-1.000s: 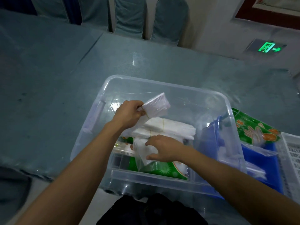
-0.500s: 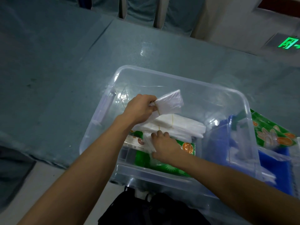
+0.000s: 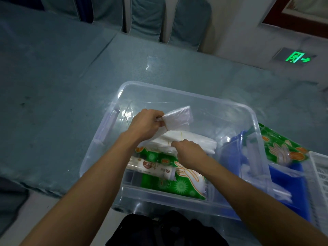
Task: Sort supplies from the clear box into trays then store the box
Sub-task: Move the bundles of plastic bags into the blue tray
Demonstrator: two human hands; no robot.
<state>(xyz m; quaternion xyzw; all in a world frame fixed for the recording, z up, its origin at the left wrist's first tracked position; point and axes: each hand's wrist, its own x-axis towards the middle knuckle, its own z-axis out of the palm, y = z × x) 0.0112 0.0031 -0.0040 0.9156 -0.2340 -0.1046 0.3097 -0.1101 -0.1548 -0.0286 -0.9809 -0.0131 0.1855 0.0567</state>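
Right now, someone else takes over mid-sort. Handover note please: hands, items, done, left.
Left hand: shut on the folded end of the white bag bundle, inside the clear box.
Right hand: pinching the same bundle near its yellow rubber band.
In the box, under the bundle: a green glove pack and a cup sleeve.
Done: one green glove pack lies on the blue tray, right of the box. A white tray is at the far right.
Left: lift out the bundle, sort the rest, store the box.
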